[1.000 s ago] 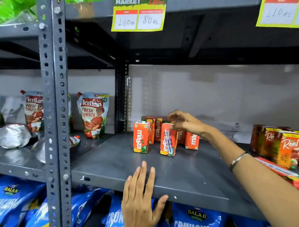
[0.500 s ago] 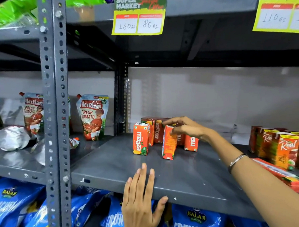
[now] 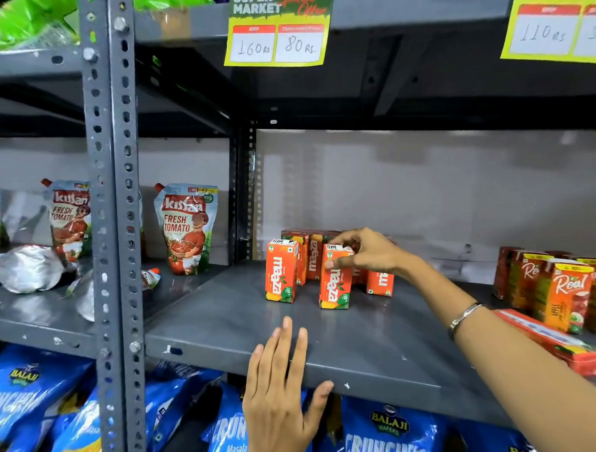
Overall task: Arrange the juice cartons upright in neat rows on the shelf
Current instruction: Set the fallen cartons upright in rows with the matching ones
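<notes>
1. The right hand point(image 3: 369, 253) pinches the top of an upright juice carton point(image 3: 335, 280) on the shelf point(image 3: 363, 342).
2. More cartons point(image 3: 311, 256) stand just behind it.
3. The left hand point(image 3: 280, 394) lies flat and empty on the shelf's front edge.

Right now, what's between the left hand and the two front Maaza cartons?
Nothing, in the head view: only bare grey shelf separates the left hand from the front cartons.

I have one view only, from the head camera, so nothing is shared between views. It looks forward and slightly down, close in on the shelf point(image 3: 225, 318), whose front edge crosses the lower frame. The upright post point(image 3: 115, 213) stands very near at left, and the underside of the upper shelf point(image 3: 400, 16) fills the top.
</notes>
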Action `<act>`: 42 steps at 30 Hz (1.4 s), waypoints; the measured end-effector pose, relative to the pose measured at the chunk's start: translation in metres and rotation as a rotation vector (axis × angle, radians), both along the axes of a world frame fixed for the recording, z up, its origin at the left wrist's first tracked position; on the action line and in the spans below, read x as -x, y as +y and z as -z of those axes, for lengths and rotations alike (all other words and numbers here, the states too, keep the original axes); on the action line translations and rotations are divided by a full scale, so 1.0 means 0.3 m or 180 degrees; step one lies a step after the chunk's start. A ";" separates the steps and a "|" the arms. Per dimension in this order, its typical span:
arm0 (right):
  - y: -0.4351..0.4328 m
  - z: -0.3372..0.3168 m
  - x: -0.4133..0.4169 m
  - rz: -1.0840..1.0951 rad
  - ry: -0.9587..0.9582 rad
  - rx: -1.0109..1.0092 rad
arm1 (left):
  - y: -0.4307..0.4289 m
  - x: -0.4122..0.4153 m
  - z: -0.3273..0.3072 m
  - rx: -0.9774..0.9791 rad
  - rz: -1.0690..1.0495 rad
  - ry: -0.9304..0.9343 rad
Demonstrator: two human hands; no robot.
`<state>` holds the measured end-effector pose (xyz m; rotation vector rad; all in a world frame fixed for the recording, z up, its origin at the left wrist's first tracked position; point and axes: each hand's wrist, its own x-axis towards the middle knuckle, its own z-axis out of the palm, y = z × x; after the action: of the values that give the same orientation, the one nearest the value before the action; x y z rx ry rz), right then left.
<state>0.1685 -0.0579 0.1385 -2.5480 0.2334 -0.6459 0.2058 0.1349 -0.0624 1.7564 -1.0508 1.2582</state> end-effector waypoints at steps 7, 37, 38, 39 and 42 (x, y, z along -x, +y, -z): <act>-0.010 0.017 -0.007 -0.0039 0.0061 -0.0151 | 0.002 0.005 -0.005 -0.0054 -0.0032 0.0015; -0.305 0.041 0.709 0.1306 0.1504 -0.0729 | -0.219 0.265 -0.015 0.0445 0.0436 -0.0055; -0.309 0.052 0.719 0.1296 0.1552 -0.0882 | -0.223 0.269 -0.014 0.0418 0.0400 -0.0028; -0.310 0.061 0.724 0.1274 0.1551 -0.1016 | -0.225 0.270 -0.013 0.0410 0.0375 0.0007; -0.311 0.069 0.730 0.1208 0.1446 -0.1197 | -0.227 0.270 -0.007 0.0367 0.0344 0.0059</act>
<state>-0.0506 -0.1514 0.1176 -2.2598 0.9183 -0.1171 0.1247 0.0666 -0.0602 1.6004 -1.0278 1.2092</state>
